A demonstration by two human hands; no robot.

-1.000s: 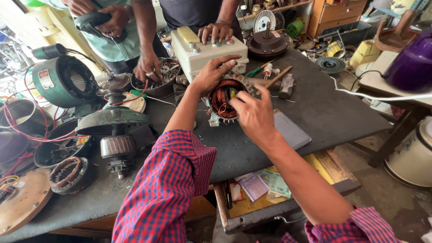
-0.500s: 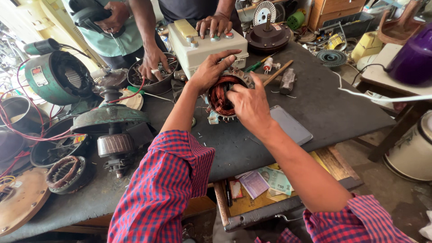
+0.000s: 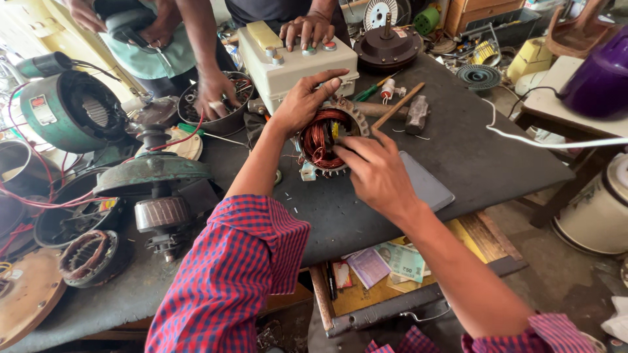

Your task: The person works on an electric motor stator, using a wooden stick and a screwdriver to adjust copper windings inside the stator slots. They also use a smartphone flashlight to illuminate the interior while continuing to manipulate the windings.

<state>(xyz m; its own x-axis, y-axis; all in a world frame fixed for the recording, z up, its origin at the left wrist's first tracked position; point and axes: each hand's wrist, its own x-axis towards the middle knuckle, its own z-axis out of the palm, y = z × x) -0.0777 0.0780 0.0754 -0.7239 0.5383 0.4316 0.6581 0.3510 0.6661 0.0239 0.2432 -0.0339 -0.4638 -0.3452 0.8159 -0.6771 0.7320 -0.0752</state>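
From over the person's shoulders, the copper-wound stator lay on the dark surface, just in front of the cream control box. The left hand was curled over the stator's far rim, fingers bent round its toothed edge and thumb stretched toward the box, so it had hold of the stator. The right hand rested on the stator's near side, fingers drawn together and pressed at the windings; whether they pinched a wire I could not tell. Both sleeves were red-and-blue check.

Just right of the stator a wooden-handled hammer lay on the surface, and near it on the right lay a flat grey slab. Behind the box, another person's hand rested on its top, beside a yellow rectangular patch and round buttons. Left of the box a second stranger's hand sat on a round black housing. Well to the stator's left stood a green motor body with a small red-and-white label on its side. Below the stator, at the surface's near edge, an open drawer held banknotes and small cards. Far right of the stator, a purple vessel sat on a pale side table.
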